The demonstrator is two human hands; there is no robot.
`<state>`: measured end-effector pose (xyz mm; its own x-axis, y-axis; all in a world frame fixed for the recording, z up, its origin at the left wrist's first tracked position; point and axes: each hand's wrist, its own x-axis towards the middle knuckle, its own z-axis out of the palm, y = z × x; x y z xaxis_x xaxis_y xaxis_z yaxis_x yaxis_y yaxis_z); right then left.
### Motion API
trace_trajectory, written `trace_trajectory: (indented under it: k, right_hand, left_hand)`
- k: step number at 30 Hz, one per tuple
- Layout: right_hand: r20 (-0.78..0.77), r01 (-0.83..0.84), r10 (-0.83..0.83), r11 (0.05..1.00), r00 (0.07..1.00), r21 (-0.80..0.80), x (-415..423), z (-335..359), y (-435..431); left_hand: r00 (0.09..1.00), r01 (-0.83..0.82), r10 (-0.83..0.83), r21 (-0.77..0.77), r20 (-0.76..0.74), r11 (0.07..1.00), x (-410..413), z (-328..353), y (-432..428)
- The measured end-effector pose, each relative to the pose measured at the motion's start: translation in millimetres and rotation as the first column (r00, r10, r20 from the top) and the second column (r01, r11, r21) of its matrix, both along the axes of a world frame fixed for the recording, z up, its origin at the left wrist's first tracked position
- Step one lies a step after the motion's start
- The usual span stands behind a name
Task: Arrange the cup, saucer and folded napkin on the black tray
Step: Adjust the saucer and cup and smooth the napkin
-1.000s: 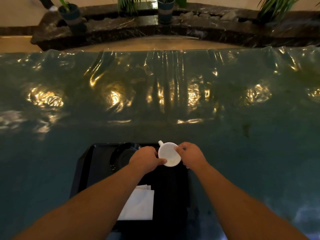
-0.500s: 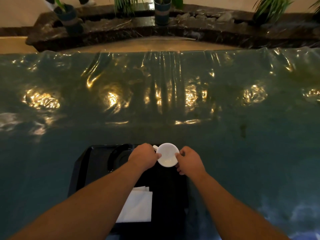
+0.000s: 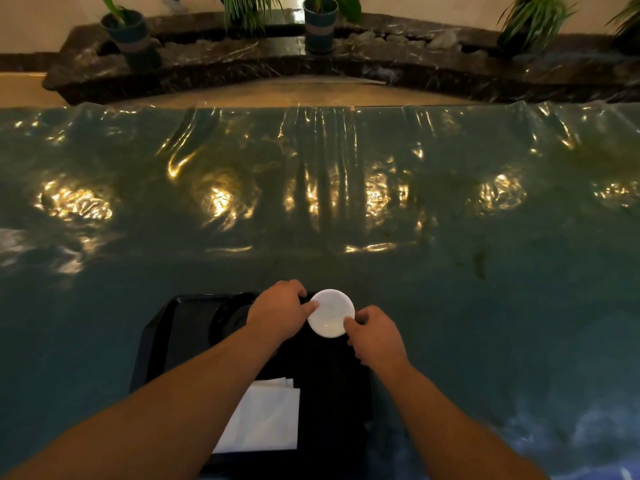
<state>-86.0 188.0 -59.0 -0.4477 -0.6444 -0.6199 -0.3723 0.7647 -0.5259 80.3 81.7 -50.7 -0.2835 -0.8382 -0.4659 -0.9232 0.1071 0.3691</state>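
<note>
The left hand [image 3: 278,311] pinches the left rim of the white cup [image 3: 331,313] with thumb and fingers, and the right hand [image 3: 375,336] grips its near right rim the same way, so both hands hold the cup between them, mouth up, over the far right part of the black tray [image 3: 166,337]. Whether the cup touches the tray cannot be told. Just left of it, half under the left hand, lies a dark round saucer [image 3: 228,315] on the tray's far side. The folded white napkin [image 3: 266,417] lies flat on the tray's near part, between the forearms. The tray sits on a table under glossy, wrinkled teal plastic sheeting [image 3: 485,271]
</note>
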Motion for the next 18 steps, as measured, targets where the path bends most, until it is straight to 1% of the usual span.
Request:
trace_trajectory:
  k: [3,5,9,13,16,18]
  right_hand:
    - [0.159,0.090,-0.093,0.996,0.983,0.029,-1.8,-5.0,-1.7]
    - [0.198,0.115,-0.115,0.993,0.973,0.011,-4.7,-3.3,-8.3]
    - [0.143,0.054,-0.052,0.998,0.988,-0.012,-12.7,-1.0,-21.4]
    - [0.126,0.012,-0.009,1.000,0.992,-0.020,-18.1,1.2,-31.5]
    - [-0.001,-0.077,0.077,0.997,0.997,-0.023,-16.1,0.7,-34.8]
    - [-0.079,-0.131,0.129,0.991,0.988,-0.022,-11.8,5.5,-32.0]
  left_hand:
    - [0.997,0.053,-0.056,0.060,0.047,0.997,-5.4,-0.9,-1.1]
    - [0.997,0.027,-0.032,0.072,0.064,0.997,-5.6,-2.7,1.3]
    - [0.999,-0.021,0.014,0.129,0.053,0.991,-1.9,-8.5,8.1]
    - [0.998,0.002,-0.009,0.135,0.054,0.991,-3.8,-11.4,14.1]
    - [0.995,0.065,-0.075,0.161,0.058,0.985,-3.0,-10.3,14.5]
    - [0.997,0.050,-0.058,0.157,0.050,0.986,1.2,-8.5,11.3]
